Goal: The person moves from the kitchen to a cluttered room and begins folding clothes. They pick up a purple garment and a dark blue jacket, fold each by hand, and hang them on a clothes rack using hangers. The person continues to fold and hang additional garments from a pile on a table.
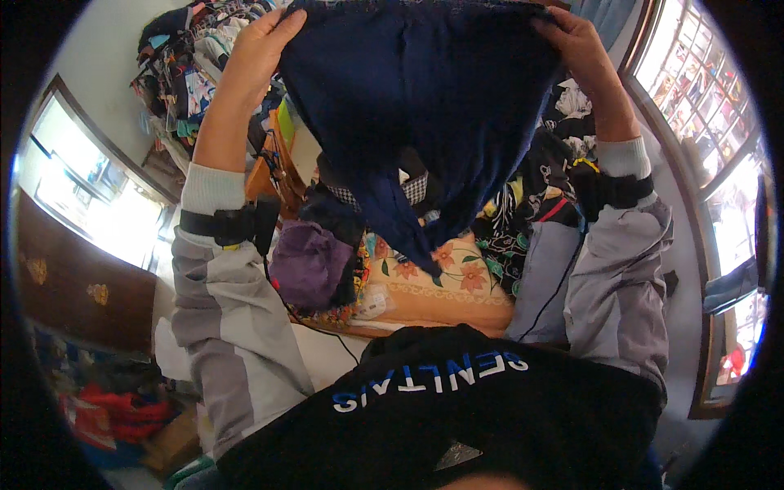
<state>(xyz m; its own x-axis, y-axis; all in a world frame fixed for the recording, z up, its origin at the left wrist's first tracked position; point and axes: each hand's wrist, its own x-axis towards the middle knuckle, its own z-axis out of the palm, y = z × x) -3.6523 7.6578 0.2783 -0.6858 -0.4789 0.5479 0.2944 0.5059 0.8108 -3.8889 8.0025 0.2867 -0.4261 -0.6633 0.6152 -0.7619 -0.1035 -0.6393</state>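
Note:
Dark navy trousers (pixel 408 90) hang stretched out in front of me, with a seam down the middle and the lower parts drooping toward the bed. My left hand (pixel 265 45) is closed on their upper left corner. At the opposite corner, my right hand (pixel 574 42) pinches the cloth, its fingertips partly hidden by it. Below the trousers lies an orange flowered bedspread (pixel 449 306). A crumpled purple cloth (pixel 309 263) rests to its left, and a folded grey-blue garment (pixel 543 282) to its right.
Many clothes hang in a crowded mass (pixel 192 82) at the far left, near a wooden chair (pixel 273 180). Dark patterned clothes (pixel 510 245) are heaped beyond the bedspread's right side. A barred window (pixel 702 90) runs along the right wall. Red cloth (pixel 118 416) lies at lower left.

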